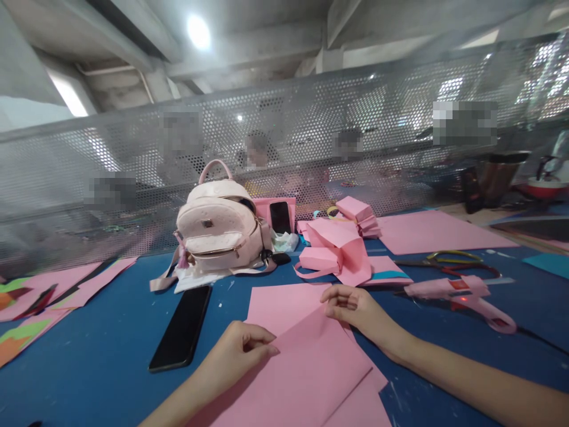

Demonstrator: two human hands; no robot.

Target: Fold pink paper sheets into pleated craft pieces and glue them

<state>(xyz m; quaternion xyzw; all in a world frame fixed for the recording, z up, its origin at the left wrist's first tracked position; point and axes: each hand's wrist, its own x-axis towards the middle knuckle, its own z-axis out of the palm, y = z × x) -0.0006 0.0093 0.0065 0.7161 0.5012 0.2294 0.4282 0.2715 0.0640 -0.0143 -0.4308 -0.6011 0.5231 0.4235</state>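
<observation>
Both hands are on a pink paper sheet [306, 367] lying on the blue counter [102, 350] — the left hand [237, 350] pinches its folded edge, grip pressed together on the paper, while the right hand [353, 305] rests curled at the far corner, fingertips touching it. A black phone [181, 328] lies just left; a pink glue gun [462, 295] sits to the right, a pale pink backpack [217, 231] behind.
</observation>
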